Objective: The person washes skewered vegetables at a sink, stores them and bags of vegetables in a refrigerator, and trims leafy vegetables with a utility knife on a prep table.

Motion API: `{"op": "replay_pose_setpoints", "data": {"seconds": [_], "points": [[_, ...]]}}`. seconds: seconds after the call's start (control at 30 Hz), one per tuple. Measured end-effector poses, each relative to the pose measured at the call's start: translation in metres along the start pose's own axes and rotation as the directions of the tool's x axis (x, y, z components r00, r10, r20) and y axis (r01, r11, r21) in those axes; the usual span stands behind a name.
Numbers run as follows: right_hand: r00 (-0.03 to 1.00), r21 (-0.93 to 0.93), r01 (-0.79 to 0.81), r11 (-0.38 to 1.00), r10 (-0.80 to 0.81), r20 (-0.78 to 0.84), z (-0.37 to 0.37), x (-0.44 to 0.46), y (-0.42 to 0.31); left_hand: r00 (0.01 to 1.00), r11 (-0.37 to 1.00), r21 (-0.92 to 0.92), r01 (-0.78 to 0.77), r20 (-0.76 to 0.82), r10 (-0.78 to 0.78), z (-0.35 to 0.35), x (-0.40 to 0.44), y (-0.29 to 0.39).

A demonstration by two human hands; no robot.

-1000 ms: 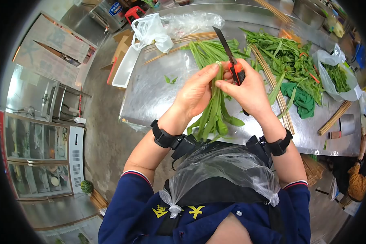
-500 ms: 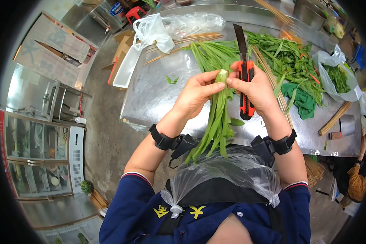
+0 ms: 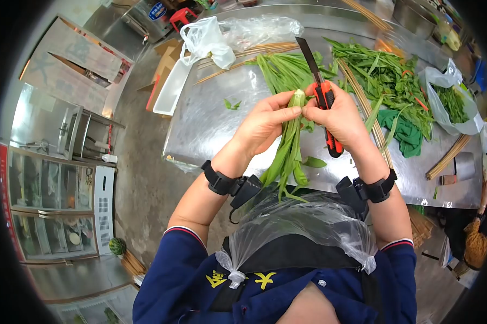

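Observation:
My left hand pinches a head of long-leaved greens near its pale cut base, which points away from me; the leaves hang toward my apron. My right hand has a red and black utility knife tucked in its grip, with the long dark blade extended up and to the left. The thumb and fingertips of that hand also touch the greens close to the base. Beyond my hands, more long-leaved greens lie on the metal table.
To the right are a pile of leafy greens, thin sticks, a green cloth and a plastic bag of greens. A white tray and a white plastic bag are at the left. Another person's arm shows far right.
The knife has tilted, its blade tip swinging left and its handle end right. The hanging leaves have gathered closer and their tips sit higher. Both hands stay at the base.

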State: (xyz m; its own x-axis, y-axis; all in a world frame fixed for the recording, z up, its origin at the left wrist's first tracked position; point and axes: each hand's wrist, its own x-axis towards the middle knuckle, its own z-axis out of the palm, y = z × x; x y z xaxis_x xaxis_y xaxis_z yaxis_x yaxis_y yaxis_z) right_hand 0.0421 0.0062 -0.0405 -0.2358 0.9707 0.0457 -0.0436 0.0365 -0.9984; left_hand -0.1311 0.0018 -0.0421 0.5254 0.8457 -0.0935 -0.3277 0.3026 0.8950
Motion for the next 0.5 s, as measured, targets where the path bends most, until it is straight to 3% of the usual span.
{"op": "replay_pose_setpoints", "data": {"seconds": [0.1,0.17,0.27,0.33,0.4,0.47,0.5], "points": [[1.000,-0.022,-0.029,0.999,0.029,0.006,-0.003,-0.002,0.000,1.000,0.998,-0.055,-0.006,-0.003,0.006,-0.006,0.002,-0.006],[0.999,-0.017,-0.033,0.999,0.032,-0.011,-0.002,-0.005,-0.006,0.998,0.977,-0.214,0.008,-0.058,-0.021,-0.012,0.005,-0.006],[0.993,0.107,-0.113,0.988,0.116,-0.024,0.005,-0.009,-0.013,0.993,0.960,-0.279,-0.017,-0.115,-0.016,-0.011,0.005,-0.003],[0.998,0.013,0.017,1.000,-0.017,0.059,0.008,-0.008,-0.006,0.995,0.963,-0.269,-0.024,-0.104,-0.004,-0.015,0.007,-0.005],[0.998,-0.076,0.050,0.996,-0.048,0.034,0.016,-0.010,-0.005,0.996,0.965,-0.259,-0.032,-0.092,0.008,-0.015,0.008,-0.006],[0.996,-0.388,0.077,0.918,-0.088,-0.011,0.022,-0.013,-0.007,0.987,0.979,-0.185,-0.091,-0.147,0.064,-0.013,0.010,-0.006],[0.996,-0.427,0.071,0.901,-0.090,-0.025,0.022,-0.013,-0.007,0.986,0.979,-0.183,-0.093,-0.153,0.065,-0.010,0.009,-0.005]]}}
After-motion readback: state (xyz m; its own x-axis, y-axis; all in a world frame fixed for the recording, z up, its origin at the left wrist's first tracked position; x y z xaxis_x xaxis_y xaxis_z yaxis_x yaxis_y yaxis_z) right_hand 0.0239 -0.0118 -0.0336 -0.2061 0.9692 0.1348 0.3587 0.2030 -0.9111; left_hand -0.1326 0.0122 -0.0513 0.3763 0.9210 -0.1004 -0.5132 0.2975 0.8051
